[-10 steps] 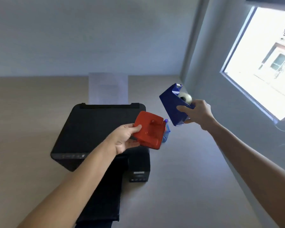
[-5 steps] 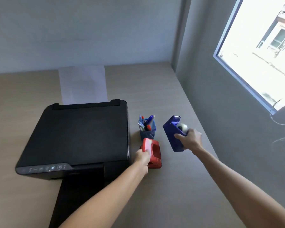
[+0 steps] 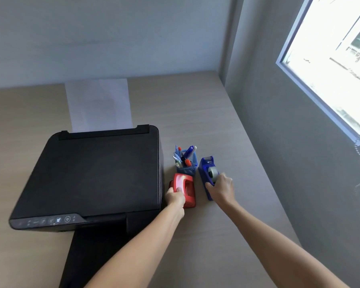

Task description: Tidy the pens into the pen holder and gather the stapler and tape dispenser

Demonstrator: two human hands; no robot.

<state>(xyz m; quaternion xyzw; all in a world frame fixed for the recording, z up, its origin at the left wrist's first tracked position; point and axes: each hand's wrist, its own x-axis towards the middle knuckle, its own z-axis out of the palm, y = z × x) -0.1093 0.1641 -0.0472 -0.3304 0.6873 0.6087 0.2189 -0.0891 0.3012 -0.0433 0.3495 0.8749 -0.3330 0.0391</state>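
A blue mesh pen holder (image 3: 187, 168) stands on the desk right of the printer, with several pens (image 3: 184, 155) upright in it. Just in front of it lies the red stapler (image 3: 185, 190) on the desk, and my left hand (image 3: 175, 197) grips its near end. To the right of the holder the blue tape dispenser (image 3: 207, 173) rests on the desk with its roll of tape showing; my right hand (image 3: 221, 189) holds its near end.
A black printer (image 3: 96, 173) fills the desk's left half, with a white sheet (image 3: 99, 104) in its rear feed and its output tray (image 3: 87, 256) reaching toward me. A grey wall with a window (image 3: 337, 59) runs along the desk's right edge.
Both hands have come down from the air. The stapler and the tape dispenser now sit on the desk beside the pen holder, still gripped.
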